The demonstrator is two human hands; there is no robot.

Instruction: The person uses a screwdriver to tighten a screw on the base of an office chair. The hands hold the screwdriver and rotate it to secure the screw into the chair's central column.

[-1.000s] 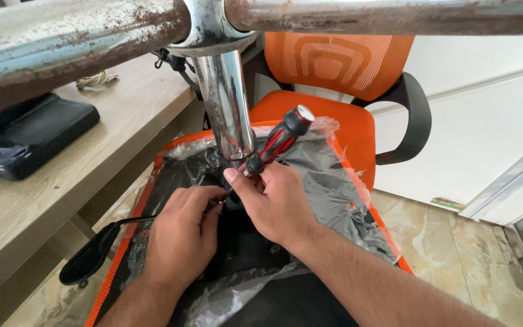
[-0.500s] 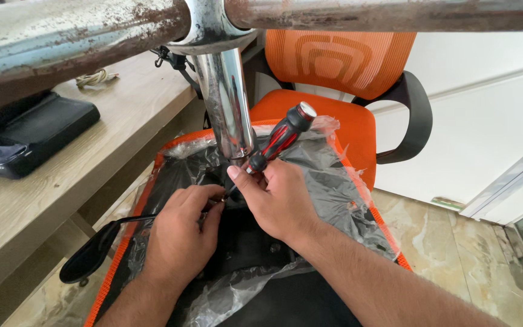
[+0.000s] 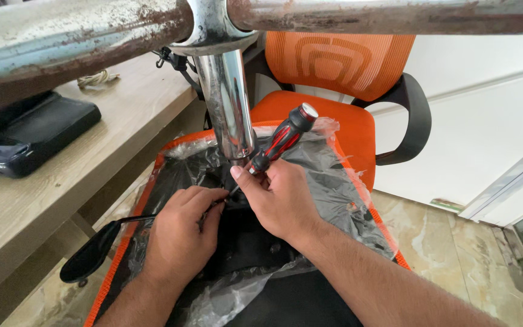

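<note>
My right hand [image 3: 279, 200] grips a screwdriver [image 3: 282, 138] with a red and black handle, its tip pointing down at the foot of a chrome post [image 3: 228, 103]. My left hand [image 3: 180, 233] rests beside it, fingers curled at the same spot on a black seat base [image 3: 243, 242] wrapped in clear plastic with an orange edge. The screwdriver's tip is hidden by my fingers. A rusty metal bar [image 3: 92, 33] crosses the top of the view, joined to the post.
An orange mesh office chair [image 3: 346, 66] with black armrests stands behind the seat base. A wooden desk [image 3: 62, 175] on the left carries a black device [image 3: 28, 136]. A black lever paddle [image 3: 89, 260] sticks out at lower left. Marble floor lies to the right.
Both hands stay at the foot of the post; the screwdriver's handle has shifted only slightly.
</note>
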